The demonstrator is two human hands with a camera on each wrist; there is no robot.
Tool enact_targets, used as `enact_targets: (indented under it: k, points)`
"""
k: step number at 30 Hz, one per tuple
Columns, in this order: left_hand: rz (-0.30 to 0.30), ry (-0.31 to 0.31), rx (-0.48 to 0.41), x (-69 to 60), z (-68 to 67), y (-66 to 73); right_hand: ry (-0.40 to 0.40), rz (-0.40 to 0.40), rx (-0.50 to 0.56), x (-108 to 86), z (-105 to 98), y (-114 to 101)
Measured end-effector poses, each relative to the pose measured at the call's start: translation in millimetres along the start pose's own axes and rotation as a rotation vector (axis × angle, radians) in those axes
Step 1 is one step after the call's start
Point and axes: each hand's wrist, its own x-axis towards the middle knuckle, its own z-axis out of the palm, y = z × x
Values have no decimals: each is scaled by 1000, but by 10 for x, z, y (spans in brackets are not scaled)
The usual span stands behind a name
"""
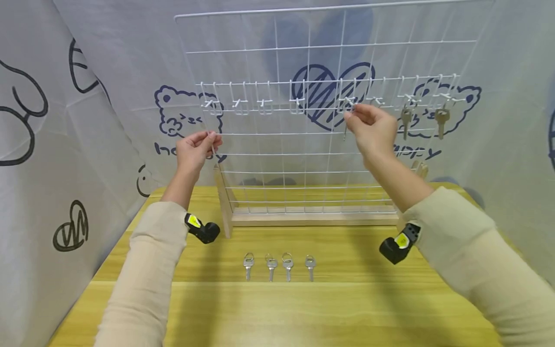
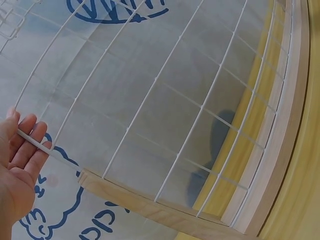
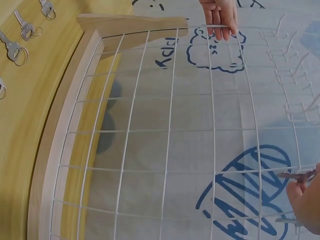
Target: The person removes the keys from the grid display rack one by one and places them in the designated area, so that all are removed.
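We log one key (image 3: 298,176), pinched by the right hand (image 1: 376,129), at a hook (image 1: 347,101). Hung — two keys (image 1: 442,116) at least, by our count. Remaining — four flat metal keys (image 1: 288,264), round-ringed, on the wood-grain table (image 1: 277,313). White wire rack (image 2: 155,78), side edge pinched by the left hand (image 1: 194,150); pale wooden base (image 1: 303,220).

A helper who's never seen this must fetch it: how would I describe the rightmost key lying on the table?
On the yellowish wooden table, find the pale wooden bar under the wire grid. In front of it, four keys lie in a row. The right-end key is the only one with no other to its right.
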Motion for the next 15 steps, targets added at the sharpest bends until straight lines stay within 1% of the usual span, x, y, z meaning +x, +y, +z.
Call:
enact_targets:
  k: [2, 5, 10, 15]
  points:
    - [-2, 4, -3, -2, 0, 3, -5, -5, 45, 11, 10, 2]
    - [4, 6, -12, -6, -4, -2, -7, -11, 66, 16, 29, 5]
    - [14, 14, -14, 1, -9, -15, -9, 3, 77, 7, 29, 8]
    - [15, 11, -23, 9, 3, -22, 17, 20, 58, -6, -3, 9]
